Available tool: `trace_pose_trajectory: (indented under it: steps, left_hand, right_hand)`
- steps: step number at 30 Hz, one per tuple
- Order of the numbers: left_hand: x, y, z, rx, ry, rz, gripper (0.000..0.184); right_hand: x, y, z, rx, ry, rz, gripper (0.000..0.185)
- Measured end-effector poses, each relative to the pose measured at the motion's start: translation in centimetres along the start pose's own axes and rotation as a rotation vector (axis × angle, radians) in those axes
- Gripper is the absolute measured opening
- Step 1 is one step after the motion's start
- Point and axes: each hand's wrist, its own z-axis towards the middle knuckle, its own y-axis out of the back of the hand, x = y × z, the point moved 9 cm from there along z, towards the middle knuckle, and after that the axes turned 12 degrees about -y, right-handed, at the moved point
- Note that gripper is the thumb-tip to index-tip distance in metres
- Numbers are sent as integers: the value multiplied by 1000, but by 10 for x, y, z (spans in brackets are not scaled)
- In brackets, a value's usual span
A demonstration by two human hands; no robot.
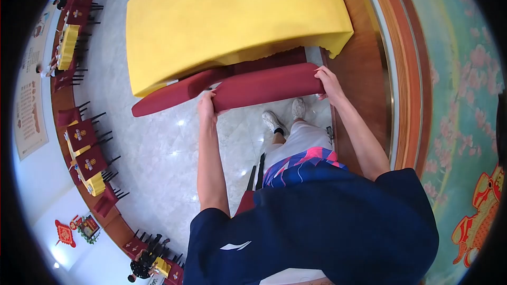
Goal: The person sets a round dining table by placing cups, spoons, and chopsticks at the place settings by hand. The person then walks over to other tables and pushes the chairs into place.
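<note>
In the head view, a maroon upholstered chair (pixel 266 85) stands before me, its long padded backrest close to the edge of a table under a yellow tablecloth (pixel 237 13). My left hand (pixel 207 107) grips the left end of the backrest, with the thumb on top. At the right end, the fingers of my right hand (pixel 329 83) curl over the top corner. Just left of this chair is a second maroon chair (pixel 171 91), also close against the table. The seats and legs of both are mostly hidden.
Wood panelling (pixel 351 66) and a painted wall (pixel 454 116) run along my right. Behind my left side is another chair (pixel 247 203) with black legs. Across the tiled floor (pixel 158 153), several maroon chairs (pixel 82 133) line the far wall, where other people (pixel 145 264) are sitting.
</note>
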Motion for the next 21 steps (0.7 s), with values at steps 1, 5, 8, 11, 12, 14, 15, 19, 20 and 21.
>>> trace_pose_trajectory:
  steps: [1, 5, 8, 11, 12, 14, 15, 19, 20, 21]
  left_hand:
    - [8, 4, -6, -25, 10, -1, 37]
    - [52, 30, -33, -107, -87, -41, 30]
    - [51, 24, -94, -176, 15, -48, 29]
    - [98, 48, -114, -184, -27, -17, 28]
    - [96, 47, -130, -197, -7, -26, 28]
    - [87, 36, -159, -170, -57, -6, 27]
    - [95, 35, -169, -184, 14, -60, 27]
    - [89, 29, -183, -161, 9, -86, 24]
    - [83, 24, -184, -143, -5, -107, 24]
    - [92, 25, -181, -145, -8, -124, 24]
  right_hand:
    - [-3, 4, -5, -9, 1, -16, 14]
    - [-32, 15, -25, -27, 9, -56, 14]
    - [-60, 22, -55, -49, -15, -77, 17]
    - [-82, 28, -80, -59, -11, -128, 18]
    - [-90, 31, -88, -64, -38, -136, 17]
    - [-101, 37, -96, -61, -73, -145, 17]
    - [-107, 41, -99, -76, -90, -174, 19]
    - [-117, 40, -104, -36, -42, -182, 22]
    - [-116, 39, -103, -42, -19, -218, 30]
    - [-113, 39, -104, -44, -10, -232, 30]
